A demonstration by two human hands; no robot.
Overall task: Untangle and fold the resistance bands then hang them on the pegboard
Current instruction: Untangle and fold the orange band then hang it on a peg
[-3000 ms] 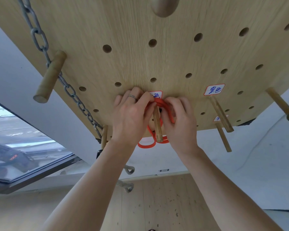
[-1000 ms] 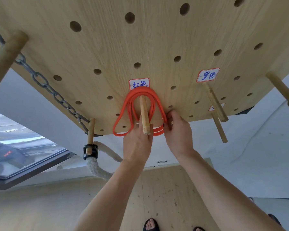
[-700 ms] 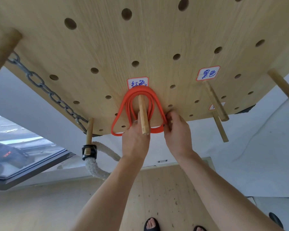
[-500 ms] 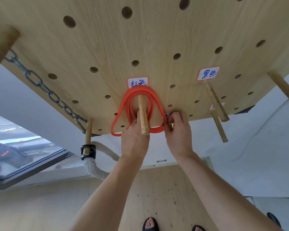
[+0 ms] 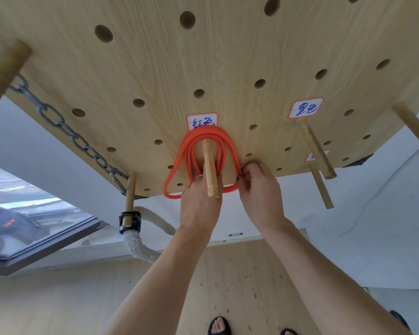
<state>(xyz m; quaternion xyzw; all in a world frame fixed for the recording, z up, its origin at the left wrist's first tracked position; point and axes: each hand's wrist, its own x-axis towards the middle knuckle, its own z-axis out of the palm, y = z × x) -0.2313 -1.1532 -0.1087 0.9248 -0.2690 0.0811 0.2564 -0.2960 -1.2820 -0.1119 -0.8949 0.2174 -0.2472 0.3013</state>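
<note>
A folded orange resistance band (image 5: 179, 160) hangs in several loops over a wooden peg (image 5: 209, 170) in the light wooden pegboard (image 5: 228, 56), just below a handwritten label (image 5: 202, 121). My left hand (image 5: 198, 206) is under the peg, its fingers reaching up into the loops behind the peg, where they are hidden. My right hand (image 5: 259, 189) pinches the band's lower right edge against the board.
A grey chain (image 5: 65, 131) runs from a thick peg (image 5: 3, 71) at the left down to a peg (image 5: 129, 197) carrying a white rope (image 5: 140, 247). More bare pegs (image 5: 315, 148) stand at the right under a second label (image 5: 305, 108). A window is at lower left.
Three seconds ago both hands were pushing the band onto the peg near the board. Now the band hangs in spread loops and both hands have dropped to its lower part; little change in the last second.
</note>
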